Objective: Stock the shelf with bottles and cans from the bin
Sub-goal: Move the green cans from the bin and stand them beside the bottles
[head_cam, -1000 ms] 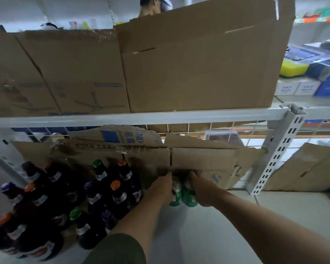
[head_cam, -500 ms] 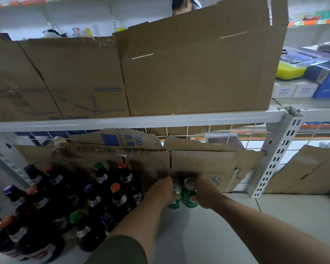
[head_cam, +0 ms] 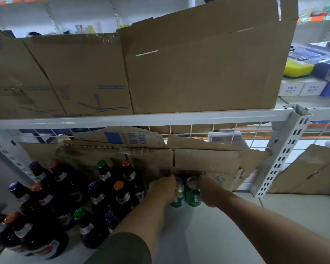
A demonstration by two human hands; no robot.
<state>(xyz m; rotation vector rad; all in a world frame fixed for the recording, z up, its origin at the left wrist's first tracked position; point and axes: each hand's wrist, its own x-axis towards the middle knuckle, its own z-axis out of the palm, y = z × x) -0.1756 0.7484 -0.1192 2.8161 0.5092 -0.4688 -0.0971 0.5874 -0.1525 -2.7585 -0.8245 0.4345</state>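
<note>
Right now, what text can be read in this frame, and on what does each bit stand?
"OND" and "吊扇": torn cardboard flap.
"DIAMOND", faint: bottom edge of the fan-printed box.
Too blurred to read: green cans, bottle labels, white boxes, and the small print on both cartons.

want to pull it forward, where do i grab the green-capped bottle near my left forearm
Likely the neck of the green-capped bottle, just under its cap, from above: it stands upright and neighbouring bottles crowd its body.

L grip [head_cam: 163, 189], R grip [head_cam: 210, 191], both curled, fwd
</note>
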